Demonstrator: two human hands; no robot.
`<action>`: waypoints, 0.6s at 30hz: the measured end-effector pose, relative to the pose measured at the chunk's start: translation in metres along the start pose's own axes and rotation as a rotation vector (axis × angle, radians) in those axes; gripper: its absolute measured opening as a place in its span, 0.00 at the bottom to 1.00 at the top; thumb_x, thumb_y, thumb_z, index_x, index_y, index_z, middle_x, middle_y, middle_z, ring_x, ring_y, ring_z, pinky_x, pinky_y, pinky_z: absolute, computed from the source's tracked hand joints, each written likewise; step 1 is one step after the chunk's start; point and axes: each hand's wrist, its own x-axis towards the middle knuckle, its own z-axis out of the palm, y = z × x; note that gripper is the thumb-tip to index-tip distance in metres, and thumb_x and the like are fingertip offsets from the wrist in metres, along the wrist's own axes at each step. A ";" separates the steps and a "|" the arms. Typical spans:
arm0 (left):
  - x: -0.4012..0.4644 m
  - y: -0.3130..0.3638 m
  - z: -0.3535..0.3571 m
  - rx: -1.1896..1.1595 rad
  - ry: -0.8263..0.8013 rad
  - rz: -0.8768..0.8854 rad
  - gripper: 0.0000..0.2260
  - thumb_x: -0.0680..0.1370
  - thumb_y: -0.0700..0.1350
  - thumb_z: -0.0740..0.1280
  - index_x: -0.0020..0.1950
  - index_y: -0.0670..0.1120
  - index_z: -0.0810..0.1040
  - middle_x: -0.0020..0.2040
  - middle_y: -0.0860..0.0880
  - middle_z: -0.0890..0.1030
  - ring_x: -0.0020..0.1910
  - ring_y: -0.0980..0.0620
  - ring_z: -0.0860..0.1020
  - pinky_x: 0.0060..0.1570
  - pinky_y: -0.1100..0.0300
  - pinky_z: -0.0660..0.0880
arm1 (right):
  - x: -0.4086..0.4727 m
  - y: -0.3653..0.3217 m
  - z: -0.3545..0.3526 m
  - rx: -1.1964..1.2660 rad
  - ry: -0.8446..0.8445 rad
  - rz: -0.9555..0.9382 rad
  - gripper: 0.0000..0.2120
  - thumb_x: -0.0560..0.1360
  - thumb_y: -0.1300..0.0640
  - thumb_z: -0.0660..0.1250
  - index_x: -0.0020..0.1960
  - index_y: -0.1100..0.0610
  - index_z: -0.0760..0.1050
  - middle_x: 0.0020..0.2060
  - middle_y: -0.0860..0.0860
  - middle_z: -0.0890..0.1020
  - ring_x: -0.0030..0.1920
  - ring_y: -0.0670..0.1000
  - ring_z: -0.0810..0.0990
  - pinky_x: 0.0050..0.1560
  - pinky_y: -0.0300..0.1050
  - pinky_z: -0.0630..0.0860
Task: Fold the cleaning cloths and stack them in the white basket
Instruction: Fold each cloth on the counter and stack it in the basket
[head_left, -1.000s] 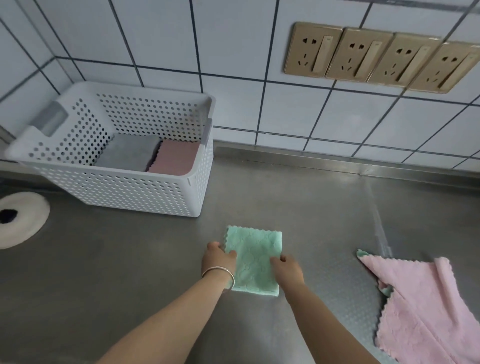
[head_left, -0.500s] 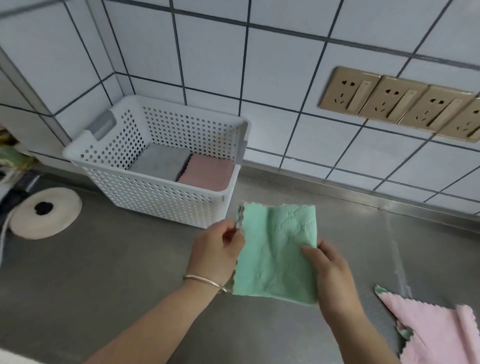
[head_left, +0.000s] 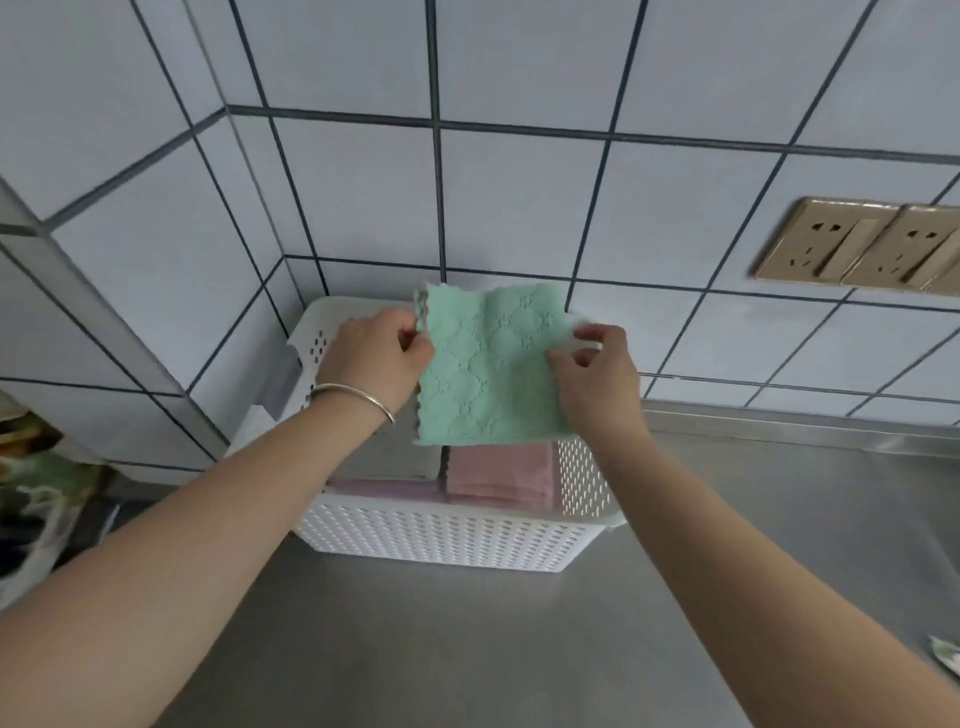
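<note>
Both hands pinch the folded green cloth (head_left: 491, 371) above the white basket (head_left: 447, 540): left hand (head_left: 376, 358) on its left edge, right hand (head_left: 597, 376) on its right; the pink stack (head_left: 498, 473) below looks level.

Both forearms extend forward, raised. Left hand (head_left: 375, 358) pinches the green cloth (head_left: 491, 369) at its left edge; right hand (head_left: 597, 374) pinches its right edge, fingers (head_left: 563, 358) curled.
</note>
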 end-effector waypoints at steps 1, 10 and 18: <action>0.008 -0.009 0.010 0.054 -0.057 0.001 0.11 0.76 0.45 0.62 0.34 0.45 0.74 0.31 0.46 0.78 0.32 0.47 0.74 0.34 0.57 0.70 | 0.008 0.006 0.011 -0.120 0.033 -0.010 0.11 0.76 0.55 0.62 0.58 0.53 0.66 0.43 0.47 0.77 0.40 0.48 0.77 0.41 0.45 0.73; 0.056 -0.063 0.124 0.251 -0.692 -0.197 0.15 0.76 0.46 0.62 0.30 0.43 0.68 0.30 0.47 0.70 0.30 0.49 0.69 0.28 0.60 0.63 | 0.070 0.057 0.063 -1.035 -0.295 0.188 0.17 0.77 0.67 0.55 0.65 0.64 0.64 0.60 0.60 0.75 0.60 0.61 0.75 0.52 0.52 0.74; 0.063 -0.081 0.178 0.240 -0.811 -0.239 0.13 0.77 0.45 0.63 0.55 0.38 0.76 0.51 0.41 0.80 0.50 0.44 0.80 0.48 0.55 0.76 | 0.095 0.095 0.084 -1.192 -0.448 0.219 0.15 0.78 0.67 0.54 0.63 0.66 0.70 0.52 0.57 0.77 0.61 0.59 0.74 0.55 0.48 0.73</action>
